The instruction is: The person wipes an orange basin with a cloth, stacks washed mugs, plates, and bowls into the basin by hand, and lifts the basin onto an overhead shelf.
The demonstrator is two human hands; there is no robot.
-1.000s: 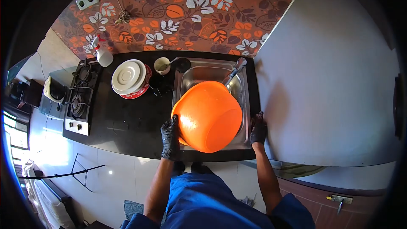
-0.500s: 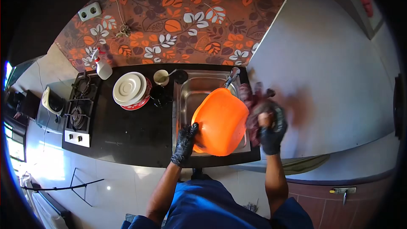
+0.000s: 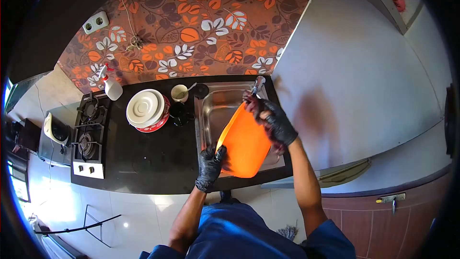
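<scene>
An orange plastic basin [image 3: 244, 146] is tilted over the steel sink [image 3: 207, 115]. My left hand [image 3: 210, 167], in a black glove, grips its near left rim, thumb over the edge. My right hand [image 3: 279, 123], gloved as well, is closed round a crumpled dark red cloth [image 3: 252, 103]. The cloth lies along the basin's upper right edge, partly hidden by my fingers. Just beyond it stands the metal tap [image 3: 259, 84].
Left of the sink are stacked white plates [image 3: 142, 107] on a red patterned dish, a cup [image 3: 179, 93] with a spoon, and a black mug [image 3: 179, 114]. Farther left are a spray bottle [image 3: 112, 88] and a gas hob [image 3: 87, 129]. A grey panel [image 3: 350, 91] borders the sink's right.
My right hand has swung left with the cloth, from beside the grey panel onto the basin's edge. The basin has turned to a narrower angle in my left hand.
</scene>
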